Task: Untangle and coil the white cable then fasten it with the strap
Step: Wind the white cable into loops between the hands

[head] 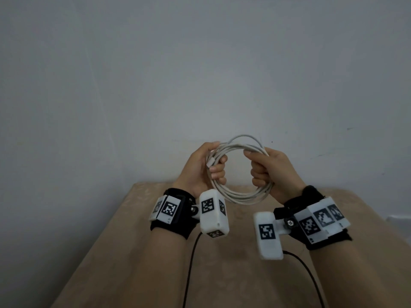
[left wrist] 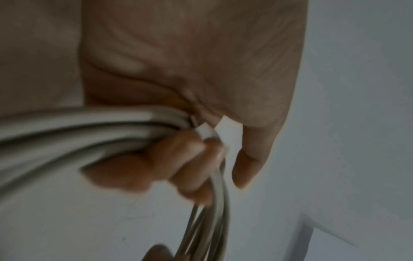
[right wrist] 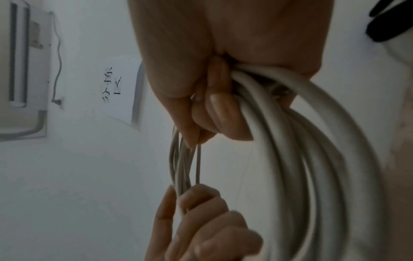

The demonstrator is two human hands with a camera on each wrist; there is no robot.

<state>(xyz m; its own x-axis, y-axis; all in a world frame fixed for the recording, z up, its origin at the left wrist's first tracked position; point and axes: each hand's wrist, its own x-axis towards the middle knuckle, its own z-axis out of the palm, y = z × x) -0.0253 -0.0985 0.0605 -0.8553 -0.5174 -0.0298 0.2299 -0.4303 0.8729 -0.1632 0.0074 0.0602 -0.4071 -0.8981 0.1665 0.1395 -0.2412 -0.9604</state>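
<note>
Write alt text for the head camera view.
Two hands hold a coiled white cable upright above a tan table: the left hand grips its left side, the right hand its right. A pale wall fills the background.

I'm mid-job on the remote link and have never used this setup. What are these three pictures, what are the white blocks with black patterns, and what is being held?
There is no machine here: a person works with two bare hands. The big picture comes from a camera on the head, looking down. The white blocks with black patterns are cameras strapped to the wrists; each gives one close-up along its hand.

Both hands hold one white cable, already wound into a round coil and lifted above a tan-covered surface. The left hand grips the coil's left side, with a plug end sticking out by its fingers. The right hand grips the right side. The close-ups show the same grips: left hand, right hand.

I see no strap in any picture. The thin black wires below belong to the wrist cameras.
</note>
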